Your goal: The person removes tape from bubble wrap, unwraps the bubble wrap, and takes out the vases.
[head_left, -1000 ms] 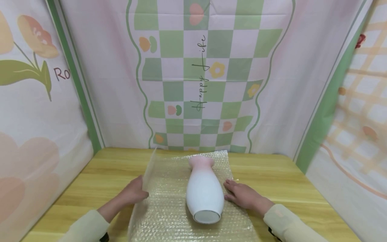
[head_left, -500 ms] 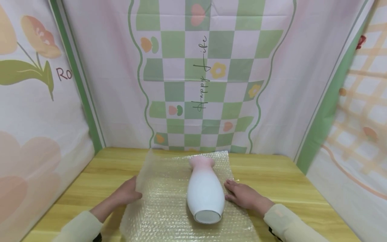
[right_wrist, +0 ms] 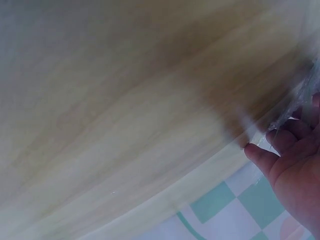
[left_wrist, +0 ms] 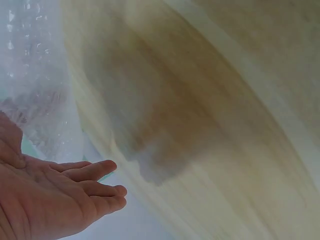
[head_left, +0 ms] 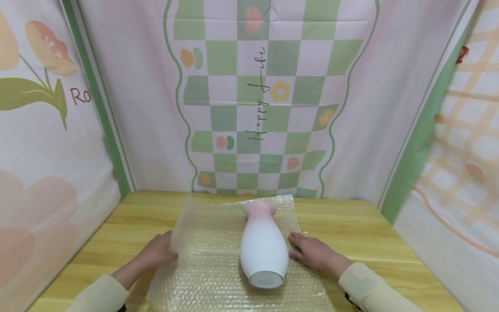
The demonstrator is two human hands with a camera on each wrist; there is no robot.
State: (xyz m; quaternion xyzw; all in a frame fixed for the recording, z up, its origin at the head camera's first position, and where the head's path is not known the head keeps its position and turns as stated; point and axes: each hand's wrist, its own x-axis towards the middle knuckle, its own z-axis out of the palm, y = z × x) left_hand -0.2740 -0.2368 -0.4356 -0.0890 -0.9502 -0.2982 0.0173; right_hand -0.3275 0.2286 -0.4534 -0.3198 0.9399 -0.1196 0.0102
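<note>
A vase (head_left: 264, 247), white with a pink neck, lies on its side on a sheet of clear bubble wrap (head_left: 214, 277). Its base faces me and its pink mouth points away. At the sheet's left edge is my left hand (head_left: 157, 251), its thumb over the wrap. Straight fingers (left_wrist: 100, 190) show in the left wrist view, close to the wrap's edge. On the opposite side, my right hand (head_left: 313, 251) rests on the sheet's right edge, with fingertips close to the vase. The right wrist view shows that hand's little finger (right_wrist: 261, 156) extended beside the wrap.
Beneath the wrap is a wood-grain table (head_left: 351, 225) with rounded far corners. A curtain with a green checked print (head_left: 253, 104) hangs behind it. Printed cloths also close in the left and right sides.
My left hand has moved left and slightly down, and the raised left edge of the bubble wrap has spread outward and lower with it. The right hand and the vase have stayed put.
</note>
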